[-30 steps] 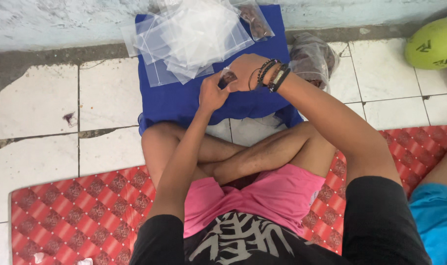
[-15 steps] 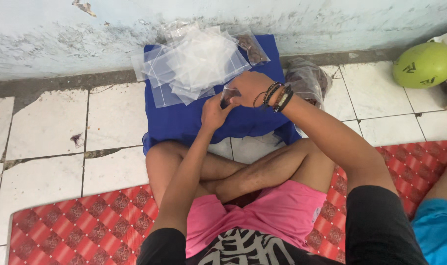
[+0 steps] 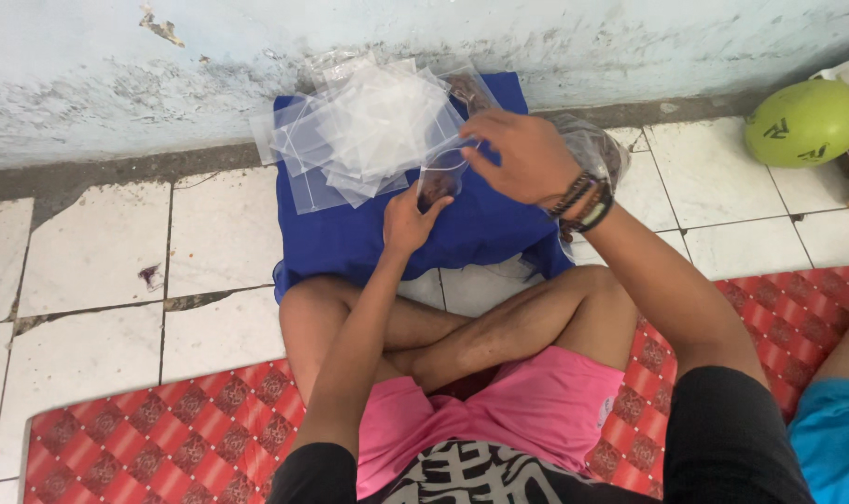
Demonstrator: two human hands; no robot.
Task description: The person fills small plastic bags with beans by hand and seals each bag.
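I sit cross-legged on a red patterned mat (image 3: 154, 429), facing a blue cloth bundle (image 3: 359, 233) against the wall. A heap of clear plastic bags (image 3: 364, 126) lies on top of it. My left hand (image 3: 408, 219) pinches the lower end of one small clear bag (image 3: 440, 173) that has something dark inside. My right hand (image 3: 522, 154), with beaded bracelets on its wrist, grips the top edge of the same bag. The bag hangs between the two hands, just above the blue cloth.
A larger clear bag (image 3: 597, 149) with dark contents lies right of the blue cloth. A green helmet (image 3: 805, 121) rests at the far right by the wall. White floor tiles (image 3: 79, 252) spread to the left. Another person's blue-clad leg (image 3: 835, 439) shows at the lower right.
My hands have parted: the right hand lifted away toward the wall with the bag's top edge, the left stayed lower. The small bag now hangs stretched between them.
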